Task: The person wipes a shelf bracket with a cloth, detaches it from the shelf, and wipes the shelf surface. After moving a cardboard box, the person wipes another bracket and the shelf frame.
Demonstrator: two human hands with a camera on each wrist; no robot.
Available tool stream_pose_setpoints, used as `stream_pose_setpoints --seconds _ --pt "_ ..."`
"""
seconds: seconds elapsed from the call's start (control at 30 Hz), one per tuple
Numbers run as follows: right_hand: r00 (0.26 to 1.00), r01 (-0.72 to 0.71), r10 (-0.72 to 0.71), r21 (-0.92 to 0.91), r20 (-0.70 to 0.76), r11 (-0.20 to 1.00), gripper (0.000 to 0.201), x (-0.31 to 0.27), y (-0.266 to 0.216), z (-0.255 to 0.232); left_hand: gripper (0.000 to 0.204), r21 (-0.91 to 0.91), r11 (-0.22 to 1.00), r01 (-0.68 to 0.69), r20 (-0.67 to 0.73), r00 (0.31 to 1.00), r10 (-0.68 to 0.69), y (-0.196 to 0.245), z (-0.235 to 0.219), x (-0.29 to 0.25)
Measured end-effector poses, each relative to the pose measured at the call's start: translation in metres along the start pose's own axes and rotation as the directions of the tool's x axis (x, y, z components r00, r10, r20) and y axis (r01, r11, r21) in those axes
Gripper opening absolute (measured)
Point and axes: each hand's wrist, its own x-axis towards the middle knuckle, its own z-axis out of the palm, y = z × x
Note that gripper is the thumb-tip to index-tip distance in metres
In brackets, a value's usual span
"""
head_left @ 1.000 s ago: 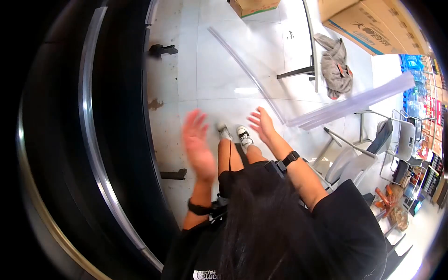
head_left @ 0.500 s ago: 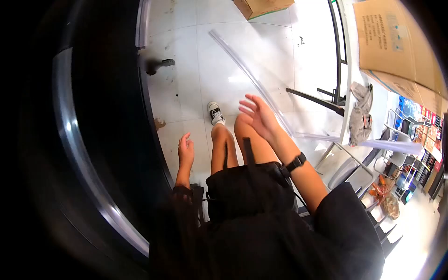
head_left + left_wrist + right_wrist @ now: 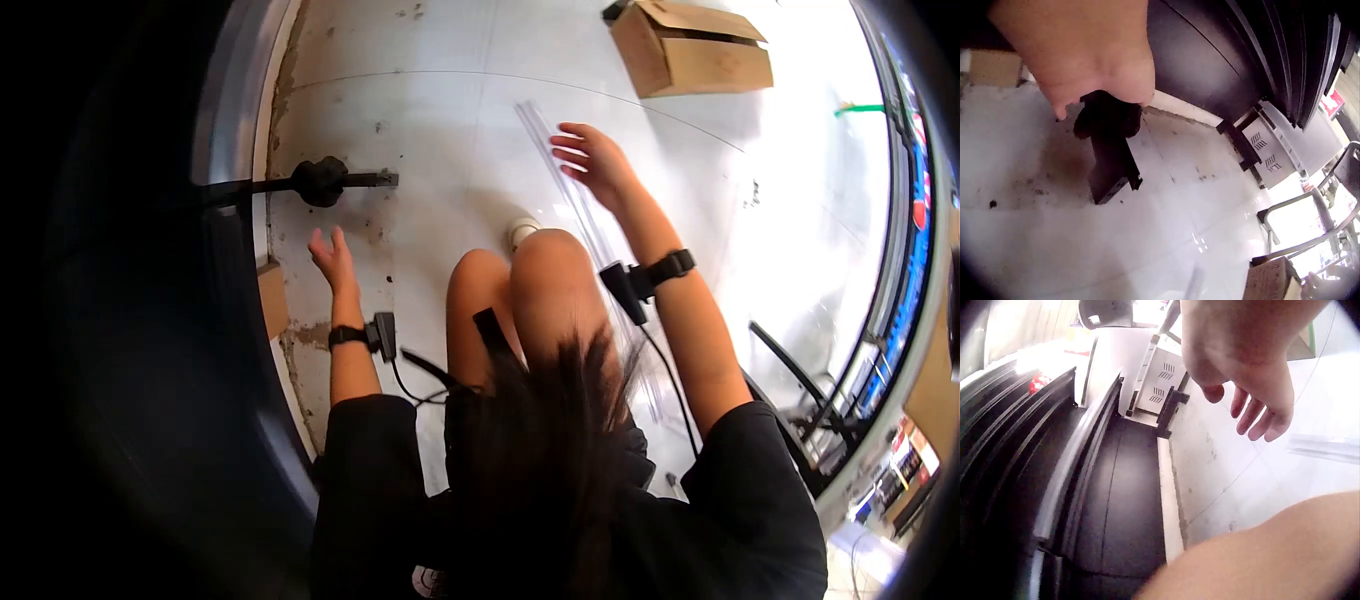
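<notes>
In the head view the left hand (image 3: 334, 260) reaches out low beside the black shelving, its fingers apart. Just beyond it a black cloth-like lump (image 3: 320, 182) sits on a dark bracket foot (image 3: 372, 180) at the shelf's base. The left wrist view has that lump (image 3: 1107, 117) directly past the left hand (image 3: 1091, 56); whether they touch, I cannot tell. The right hand (image 3: 598, 168) hangs above the floor with relaxed fingers, holding nothing, over long clear plastic strips (image 3: 575, 200). Its loosely bent fingers also show in the right wrist view, with the hand (image 3: 1250, 375) empty.
An empty-looking cardboard box (image 3: 700, 55) rests on the floor at the upper right. The black shelving (image 3: 130, 350) fills the left side. A small cardboard piece (image 3: 272, 300) lies against its base. Dark metal legs (image 3: 800, 380) stand at the right.
The person has crouched lower, and the view has swung toward the shelf base. The left hand has extended forward, closer to the black lump. The right hand remains raised and empty.
</notes>
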Motion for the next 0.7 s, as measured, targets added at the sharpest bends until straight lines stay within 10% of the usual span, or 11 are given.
stream_pose_setpoints --seconds 0.2,0.27,0.4,0.7 --pt "0.990 -0.069 0.081 -0.107 0.114 0.992 0.034 0.065 0.045 -0.036 0.082 -0.059 0.989 -0.136 -0.246 0.962 0.118 -0.015 0.035 0.104" --pt "0.979 -0.083 0.116 -0.189 0.168 0.978 0.032 0.078 0.055 -0.041 0.080 0.172 0.967 -0.188 -0.019 0.981 0.194 -0.032 0.037 0.122" --pt "0.978 -0.078 0.148 -0.403 0.145 0.912 0.031 0.089 0.060 -0.036 0.060 0.270 0.956 -0.119 -0.027 0.991 0.131 -0.034 0.032 0.104" --pt "0.910 0.290 0.062 -0.737 0.410 0.610 0.043 0.078 0.008 0.089 0.044 -0.510 0.824 -0.248 -0.155 0.968 0.196 0.028 -0.051 0.039"
